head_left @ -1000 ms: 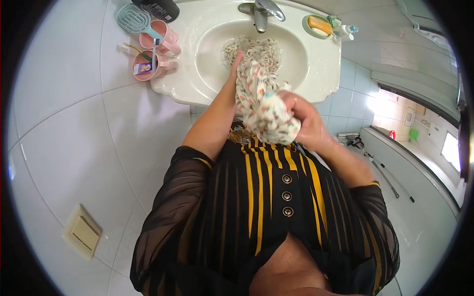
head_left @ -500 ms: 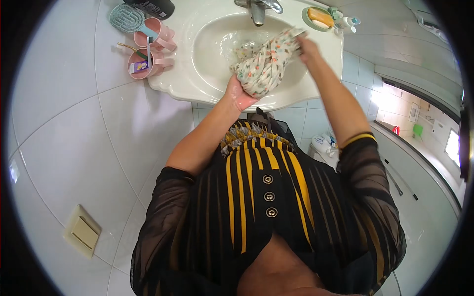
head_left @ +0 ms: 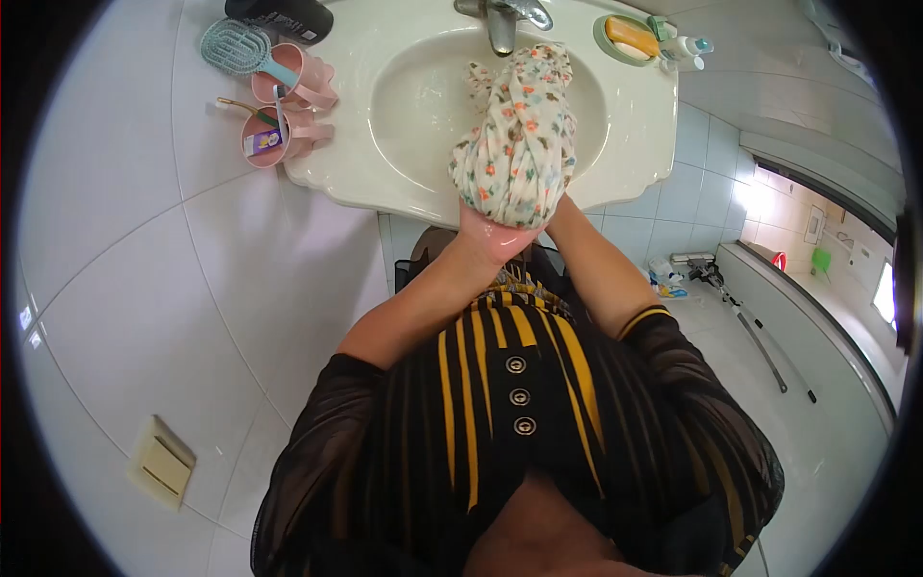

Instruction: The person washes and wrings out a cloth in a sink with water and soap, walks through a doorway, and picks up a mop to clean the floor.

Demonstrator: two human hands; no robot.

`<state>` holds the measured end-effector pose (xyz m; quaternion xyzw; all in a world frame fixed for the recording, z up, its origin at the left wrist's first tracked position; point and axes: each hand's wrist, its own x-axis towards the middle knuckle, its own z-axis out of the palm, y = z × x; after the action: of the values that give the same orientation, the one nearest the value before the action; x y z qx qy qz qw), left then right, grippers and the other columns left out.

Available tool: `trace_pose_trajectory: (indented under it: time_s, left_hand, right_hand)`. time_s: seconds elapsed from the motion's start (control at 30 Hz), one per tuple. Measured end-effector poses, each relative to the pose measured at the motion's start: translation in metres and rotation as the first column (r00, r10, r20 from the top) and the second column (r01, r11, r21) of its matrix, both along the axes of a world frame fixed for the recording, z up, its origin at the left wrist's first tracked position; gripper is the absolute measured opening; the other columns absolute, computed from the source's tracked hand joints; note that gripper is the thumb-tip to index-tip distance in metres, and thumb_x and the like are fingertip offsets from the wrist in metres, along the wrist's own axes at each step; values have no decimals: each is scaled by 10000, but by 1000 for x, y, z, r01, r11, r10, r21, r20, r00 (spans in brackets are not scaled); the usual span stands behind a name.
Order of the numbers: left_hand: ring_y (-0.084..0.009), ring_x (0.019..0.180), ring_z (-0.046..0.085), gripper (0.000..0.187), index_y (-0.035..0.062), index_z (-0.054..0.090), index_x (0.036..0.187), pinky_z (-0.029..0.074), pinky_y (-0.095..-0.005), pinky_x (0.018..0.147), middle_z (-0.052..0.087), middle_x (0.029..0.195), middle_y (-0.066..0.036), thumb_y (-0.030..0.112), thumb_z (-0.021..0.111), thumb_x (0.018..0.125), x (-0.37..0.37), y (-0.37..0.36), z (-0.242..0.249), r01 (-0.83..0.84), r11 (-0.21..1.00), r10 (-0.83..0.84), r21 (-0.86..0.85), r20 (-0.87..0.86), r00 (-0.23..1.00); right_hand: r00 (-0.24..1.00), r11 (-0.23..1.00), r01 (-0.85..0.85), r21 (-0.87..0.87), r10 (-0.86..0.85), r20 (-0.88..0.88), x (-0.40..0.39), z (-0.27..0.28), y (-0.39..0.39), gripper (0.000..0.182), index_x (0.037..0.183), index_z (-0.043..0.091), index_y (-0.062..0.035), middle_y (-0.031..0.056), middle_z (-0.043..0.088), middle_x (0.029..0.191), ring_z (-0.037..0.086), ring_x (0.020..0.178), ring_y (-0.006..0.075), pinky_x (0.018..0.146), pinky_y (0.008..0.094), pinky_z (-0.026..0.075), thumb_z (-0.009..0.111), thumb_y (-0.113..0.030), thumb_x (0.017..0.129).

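Observation:
A bunched white cloth [head_left: 519, 144] with orange, green and brown floral print is held over the front half of the white sink [head_left: 404, 125]. Its upper end reaches close under the metal faucet [head_left: 502, 27]. My left hand [head_left: 495, 238], wet and shiny, cups the bottom of the bundle at the sink's front edge, its fingers covered by the fabric. My right hand [head_left: 561, 213] is against the bundle's lower right side. Only the wrist end of it shows, and its fingers are hidden behind the cloth.
Two pink cups [head_left: 261, 144] with toothbrushes, a blue hairbrush [head_left: 238, 48] and a black bottle [head_left: 288, 17] line the left rim. At the right rim are a soap dish [head_left: 606, 43] with soap and small bottles [head_left: 687, 46]. A mop [head_left: 740, 313] lies on the floor at right.
My right hand has come down and left from the cloth's upper right end to its lower side. The bundle has moved nearer to me and now hangs more upright, fuller in shape.

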<state>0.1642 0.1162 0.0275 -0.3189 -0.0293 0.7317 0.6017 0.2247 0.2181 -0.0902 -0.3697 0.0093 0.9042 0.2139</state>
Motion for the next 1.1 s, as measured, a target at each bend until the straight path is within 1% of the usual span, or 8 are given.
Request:
trace_pose_trajectory:
  time_s: [0.1, 0.3, 0.37, 0.53, 0.67, 0.77, 0.87, 1.1]
  left_hand:
    - [-224, 1122, 488, 471, 177, 508, 1195, 410, -400, 845, 515, 1230, -18, 461, 454, 823, 6, -11, -12, 38, 983, -50, -177, -60, 997]
    - [-224, 1131, 487, 426, 126, 394, 1295, 427, -422, 915, 479, 1254, -74, 317, 377, 915, 7, -26, -69, 274, 920, -343, -281, -233, 910]
    - [-231, 1132, 484, 573, 81, 187, 1383, 463, -439, 864, 435, 1286, -111, 252, 434, 895, 4, -14, -68, 368, 765, -641, -529, -567, 518]
    - [-223, 1072, 528, 698, 28, 85, 1387, 491, -325, 847, 445, 1261, -155, 212, 498, 854, -16, 26, -83, 228, 332, -835, -915, -398, -381]
    - [-221, 1023, 563, 395, 33, 494, 1152, 486, -407, 837, 574, 1108, -99, 323, 436, 889, -42, 9, -71, 527, 652, -758, -545, -496, 424]
    - [-223, 1021, 563, 360, 104, 523, 1149, 493, -398, 821, 563, 1139, -93, 319, 392, 891, -52, -23, -62, 408, 862, -481, -301, -231, 846]
    - [-222, 999, 562, 370, 137, 533, 1139, 490, -417, 735, 570, 1130, -65, 358, 386, 882, -41, -59, -59, 289, 949, -308, -128, -162, 937]
    - [-239, 984, 558, 378, 128, 536, 1126, 463, -418, 678, 570, 1123, -61, 368, 394, 870, -24, -88, -52, 213, 961, -213, -178, 19, 977]
  right_hand:
    - [934, 990, -133, 55, 144, -326, -8, -5, 29, 575, 1323, 361, -116, 88, 423, 1317, 436, 1164, 271, 972, 420, 370, 395, -491, 889]
    - [925, 915, -378, 138, 367, 100, -10, -38, 67, 426, 1131, 547, -19, 107, 626, 1010, 610, 892, 244, 769, 331, 502, 635, -252, 786]
    - [510, 495, -816, 298, 375, 774, -16, -46, 79, 439, 1062, 559, 31, 112, 639, 960, 618, 893, 238, 762, 337, 500, 613, -294, 771]
    - [286, -338, -905, 258, -36, 958, -35, -58, 82, 581, 1084, 527, 1, 197, 597, 1032, 575, 950, 344, 825, 354, 449, 651, -426, 709]
    - [220, -390, -884, 257, 138, 966, -46, -40, 94, 632, 1154, 500, -58, 175, 571, 1110, 562, 983, 344, 860, 381, 433, 606, -505, 720]
    - [263, 162, -965, 208, 573, 776, -43, -23, 100, 665, 1199, 483, -83, 175, 561, 1129, 544, 1023, 339, 885, 399, 420, 586, -533, 721]
    - [17, -521, -845, -119, -248, 969, -36, -48, 92, 678, 1294, 400, -101, 167, 553, 1144, 503, 1102, 311, 905, 394, 408, 597, -412, 725]
    - [-131, -570, -813, -117, -16, 991, -79, -92, 48, 527, 1269, 430, -118, 143, 606, 1065, 589, 991, 274, 834, 394, 448, 509, -152, 749]
